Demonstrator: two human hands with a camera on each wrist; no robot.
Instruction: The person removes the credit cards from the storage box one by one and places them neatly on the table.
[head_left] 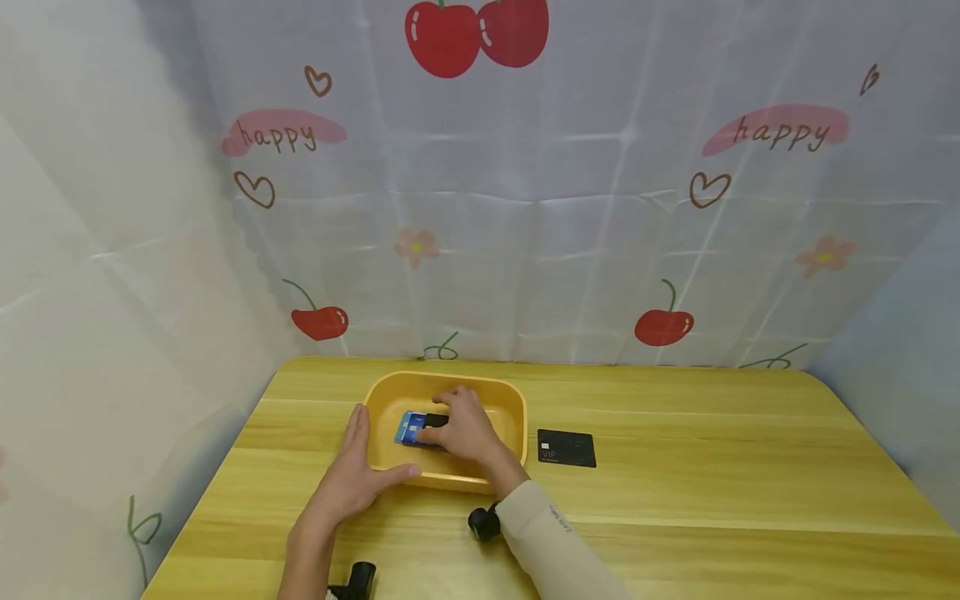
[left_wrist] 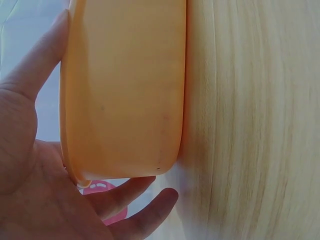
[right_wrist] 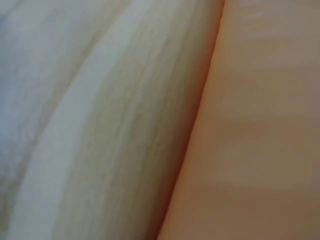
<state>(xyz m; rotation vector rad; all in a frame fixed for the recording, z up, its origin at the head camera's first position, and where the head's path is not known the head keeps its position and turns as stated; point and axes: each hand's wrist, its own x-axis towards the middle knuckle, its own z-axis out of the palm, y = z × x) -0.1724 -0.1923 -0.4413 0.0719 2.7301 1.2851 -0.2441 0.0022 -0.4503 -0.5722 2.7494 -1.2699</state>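
Note:
My left hand (head_left: 351, 483) holds the yellow plastic basin (head_left: 517, 417) at its near left corner. In the left wrist view, the thumb lies on the rim and the other fingers reach around the end wall. Inside the basin, my right hand (head_left: 467, 427) holds a black card (head_left: 437, 420) between thumb and fingers. The black card overlaps blue cards (head_left: 408, 427) on the basin's floor, and the hand hides part of the stack. A second black card (head_left: 567, 448), marked VIP, lies flat on the table to the right of the basin.
The yellow wood-grain table (head_left: 712, 467) meets a pale curtain (head_left: 585, 208) printed with cherries and hearts. Black wrist-worn devices (head_left: 483, 523) show near both wrists. The right wrist view shows only the blurred basin wall (right_wrist: 260, 130) and tabletop.

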